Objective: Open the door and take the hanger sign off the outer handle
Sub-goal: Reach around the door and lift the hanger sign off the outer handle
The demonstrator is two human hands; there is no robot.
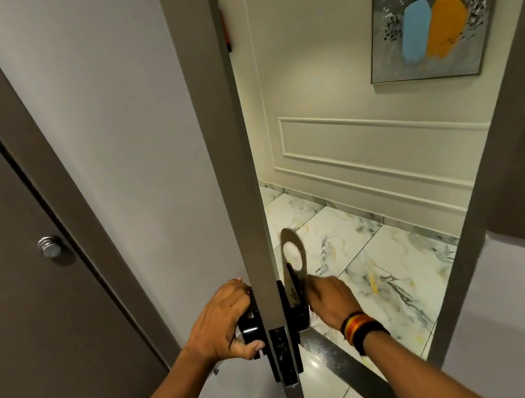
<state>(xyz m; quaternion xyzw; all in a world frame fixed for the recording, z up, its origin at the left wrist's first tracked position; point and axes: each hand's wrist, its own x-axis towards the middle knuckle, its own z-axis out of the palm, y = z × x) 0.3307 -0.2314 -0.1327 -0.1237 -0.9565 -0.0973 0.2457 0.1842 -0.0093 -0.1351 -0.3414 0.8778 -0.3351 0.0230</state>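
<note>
The door (139,147) stands partly open, its edge (238,169) facing me. My left hand (222,323) grips the black inner handle (250,328) on the near side. On the far side, my right hand (330,298), with a striped wristband, holds the lower part of the hanger sign (295,260). The sign is a pale card with a round hole at its top, raised above the black outer handle (299,311). The hole looks clear of the handle. The sign's lower end is hidden by my fingers.
A black lock plate (282,355) sits on the door edge. Through the gap lie a marble tile floor (373,252), a metal threshold strip (336,359) and a panelled wall with a painting (436,15). The door frame (485,175) rises at right. A brown door with a knob (50,247) is at left.
</note>
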